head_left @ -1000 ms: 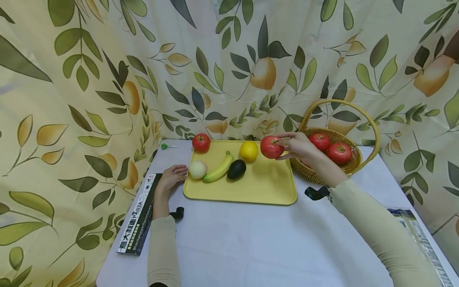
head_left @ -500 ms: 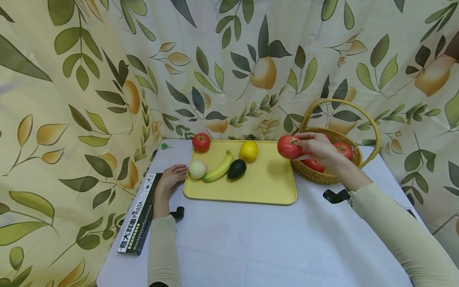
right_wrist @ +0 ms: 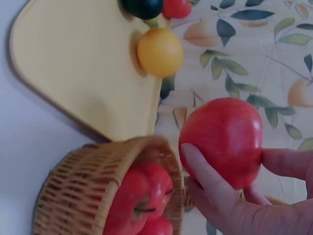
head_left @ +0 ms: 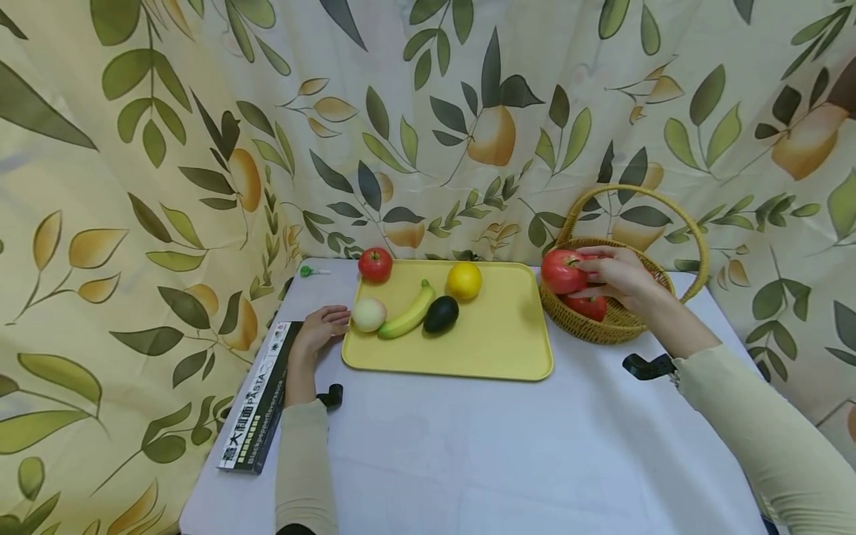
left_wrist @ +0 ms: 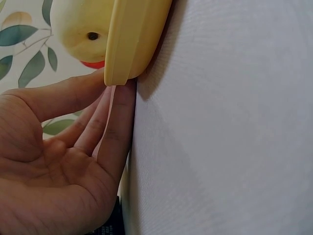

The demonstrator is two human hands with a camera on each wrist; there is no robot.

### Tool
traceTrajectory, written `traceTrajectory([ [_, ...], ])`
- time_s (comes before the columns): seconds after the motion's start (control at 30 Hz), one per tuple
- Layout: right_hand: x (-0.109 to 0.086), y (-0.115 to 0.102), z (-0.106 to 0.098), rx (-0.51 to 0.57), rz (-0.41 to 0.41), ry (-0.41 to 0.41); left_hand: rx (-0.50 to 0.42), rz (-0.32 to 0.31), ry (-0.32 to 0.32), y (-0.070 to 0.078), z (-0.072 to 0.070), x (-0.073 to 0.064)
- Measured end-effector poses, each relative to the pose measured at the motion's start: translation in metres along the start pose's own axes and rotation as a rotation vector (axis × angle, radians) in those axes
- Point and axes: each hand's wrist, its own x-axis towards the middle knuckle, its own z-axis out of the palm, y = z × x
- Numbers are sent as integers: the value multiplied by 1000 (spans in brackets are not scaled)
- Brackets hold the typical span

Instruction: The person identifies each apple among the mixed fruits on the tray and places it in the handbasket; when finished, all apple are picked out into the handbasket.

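My right hand [head_left: 622,276] holds a red apple [head_left: 563,270] by its sides, over the left part of the wicker basket [head_left: 582,331]. In the right wrist view the held apple [right_wrist: 222,142] sits between thumb and fingers, above the basket's rim. More red apples [right_wrist: 128,198] with dark stems lie inside. At the left, my left hand [head_left: 322,328] grips the short edge of the yellow tray [head_left: 495,357]. The left wrist view shows the tray's rim [left_wrist: 120,54] between its fingertips, with the pale round fruit [left_wrist: 80,29] just beyond.
On the tray lie a banana [head_left: 409,312], a dark avocado-shaped fruit [head_left: 441,316], a yellow round fruit [head_left: 464,281] and a red fruit [head_left: 376,265] at its far left corner. A pasta box [head_left: 259,401] is beside the left forearm. The basket's handle [head_left: 698,245] arches up behind.
My right hand has carried the red apple rightward from above the tray to above the basket. My left hand and the fruit on the tray have stayed put.
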Motion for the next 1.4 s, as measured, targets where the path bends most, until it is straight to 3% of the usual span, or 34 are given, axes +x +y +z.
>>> traceTrajectory([
  [0.27,0,6,-23,14,22,-6,-7,3,-8,-1,-5,5],
  [0.43,-2,10,-38,56,34,19,-10,2,-12,2,-4,3],
  [0.63,-10,11,-46,34,30,77,-17,-1,-9,-1,-5,3],
  [1.2,0,18,-65,-332,24,203,-33,-13,-11,-3,-5,3],
  [1.4,5,17,-76,-410,48,88,-33,-6,-26,-3,-5,2],
])
